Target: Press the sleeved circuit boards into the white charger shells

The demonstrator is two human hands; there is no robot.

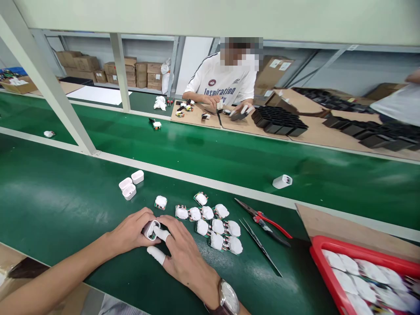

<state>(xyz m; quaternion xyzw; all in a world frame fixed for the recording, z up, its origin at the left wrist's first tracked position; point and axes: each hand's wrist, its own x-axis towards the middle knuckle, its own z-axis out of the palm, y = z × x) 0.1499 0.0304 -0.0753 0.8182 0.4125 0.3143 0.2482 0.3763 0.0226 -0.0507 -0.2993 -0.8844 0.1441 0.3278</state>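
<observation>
My left hand (pixel 136 227) is wrapped round a small white plastic case (pixel 148 230), its open end turned toward me. Parts of a circuit board show inside the case. My right hand (pixel 183 249) wears white finger cots on its thumb and index finger. That index fingertip presses at the case's opening, while the thumb is held apart below it. Beyond my hands lies a single circuit board with a white pad (pixel 160 202). To the right, several similar padded boards (pixel 217 226) are grouped on the green table (pixel 98 218).
Three white cases (pixel 129 191) stand at the back left. Red-handled pliers (pixel 262 218) and tweezers (pixel 260 247) lie right of the boards. A red tray (pixel 320 262) holds more padded boards. Another white case (pixel 282 181) lies on the green belt (pixel 210 153); a co-worker (pixel 226 83) sits across it.
</observation>
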